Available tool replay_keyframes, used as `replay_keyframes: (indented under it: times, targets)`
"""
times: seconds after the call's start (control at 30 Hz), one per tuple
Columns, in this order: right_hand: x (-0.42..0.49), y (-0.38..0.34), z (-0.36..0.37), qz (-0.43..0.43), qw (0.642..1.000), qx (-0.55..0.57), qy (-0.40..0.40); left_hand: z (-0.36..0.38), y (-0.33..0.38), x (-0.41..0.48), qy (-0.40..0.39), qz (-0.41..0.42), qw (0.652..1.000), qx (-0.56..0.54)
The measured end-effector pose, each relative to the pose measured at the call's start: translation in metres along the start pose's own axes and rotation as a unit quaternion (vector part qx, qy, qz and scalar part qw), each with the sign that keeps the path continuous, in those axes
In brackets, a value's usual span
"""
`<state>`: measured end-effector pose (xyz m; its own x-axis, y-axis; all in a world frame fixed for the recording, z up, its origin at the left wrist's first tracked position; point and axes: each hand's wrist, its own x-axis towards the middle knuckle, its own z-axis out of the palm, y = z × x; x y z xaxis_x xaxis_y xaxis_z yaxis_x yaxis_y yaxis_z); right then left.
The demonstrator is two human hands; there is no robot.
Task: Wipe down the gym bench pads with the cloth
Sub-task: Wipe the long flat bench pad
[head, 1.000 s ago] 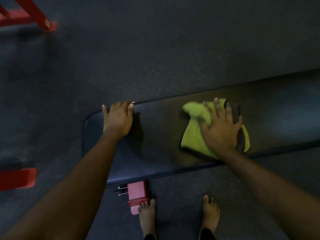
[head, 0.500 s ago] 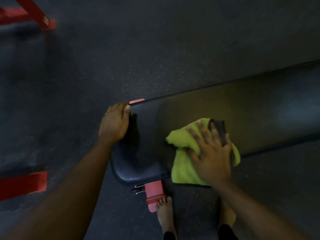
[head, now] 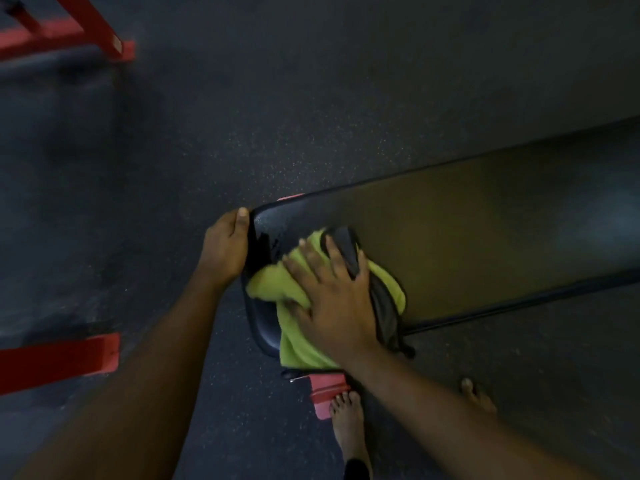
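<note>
One view only, worn on the head, wide-angle, and it looked steeply down and a little forward. The bench (head: 485, 230) sat close under the lens, its near end at mid-frame and its length running out past the right edge. The left hand (head: 225, 251) and right hand (head: 332, 299) were near and large, forearms running off the bottom edge. A bare foot (head: 346, 420) showed almost straight below. Dark floor (head: 311, 81) filled the top, with a red frame (head: 69, 32) blurred at far left
</note>
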<state>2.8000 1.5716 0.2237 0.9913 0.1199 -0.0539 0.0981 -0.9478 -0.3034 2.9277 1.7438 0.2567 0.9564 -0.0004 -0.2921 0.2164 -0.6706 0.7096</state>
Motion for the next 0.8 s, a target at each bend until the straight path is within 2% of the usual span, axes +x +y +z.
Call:
replay_keyframes:
  times: [0.07,0.17,0.3,0.4,0.47,0.53,0.67,0.73,0.8]
  targets:
    - [-0.032,0.016,0.001,0.01,1.0,-0.006,-0.004,0.0,-0.005,-0.006,-0.011,0.005,1.0,-0.025]
    - [-0.034,0.049,-0.01,0.07,0.997,-0.03,0.001,0.002,-0.013,-0.012,0.006,0.006,0.997,-0.071]
    - [0.041,0.046,-0.022,0.148,0.988,-0.025,0.026,-0.002,-0.027,-0.022,0.012,-0.044,0.988,-0.15]
    - [0.103,0.013,-0.018,0.129,0.991,-0.03,0.003,-0.011,-0.043,-0.037,0.041,-0.08,0.979,-0.183]
    - [0.116,-0.013,-0.012,0.075,0.996,-0.042,-0.017,-0.022,-0.056,-0.052,0.079,-0.094,0.978,-0.166]
    - [0.096,-0.032,-0.005,-0.018,0.998,-0.059,-0.033,-0.031,-0.07,-0.07,0.113,-0.104,0.975,-0.163]
    - [0.015,-0.031,0.005,-0.23,0.967,-0.078,-0.084,-0.03,-0.08,-0.11,0.157,-0.143,0.957,-0.197]
    - [0.0,-0.019,0.003,-0.282,0.95,-0.074,-0.109,-0.02,-0.078,-0.127,0.163,-0.153,0.952,-0.209]
    - [0.025,-0.011,-0.006,-0.305,0.941,-0.079,-0.126,-0.006,-0.074,-0.142,0.176,-0.163,0.943,-0.232]
